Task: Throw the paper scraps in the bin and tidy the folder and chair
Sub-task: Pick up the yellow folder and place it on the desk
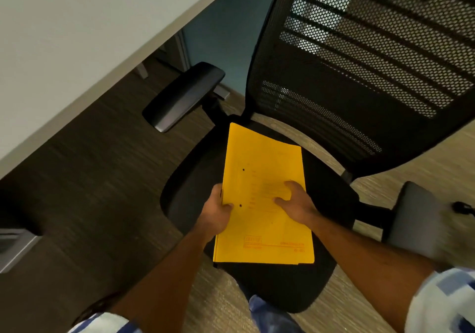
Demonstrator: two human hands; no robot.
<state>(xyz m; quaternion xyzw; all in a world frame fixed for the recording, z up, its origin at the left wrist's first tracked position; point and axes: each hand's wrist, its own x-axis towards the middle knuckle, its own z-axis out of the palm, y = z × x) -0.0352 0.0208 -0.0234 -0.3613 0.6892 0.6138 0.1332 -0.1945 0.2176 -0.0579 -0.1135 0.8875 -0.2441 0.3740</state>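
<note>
A yellow folder (262, 168) is over the black seat of an office chair (334, 204), closed, with its long side running away from me. My left hand (217, 213) grips its left edge, thumb on top. My right hand (295, 201) lies on the cover with fingers spread, pressing on it. The chair has a black mesh back (359, 62) and two armrests, one at the left (182, 96) and one at the right (413, 217). No paper scraps or bin are in view.
A white desk top (77, 44) runs across the upper left, its edge just left of the chair's left armrest. Dark floor lies under the desk, lighter wood-look floor (424, 158) to the right. A grey object (15, 248) sits at the left edge.
</note>
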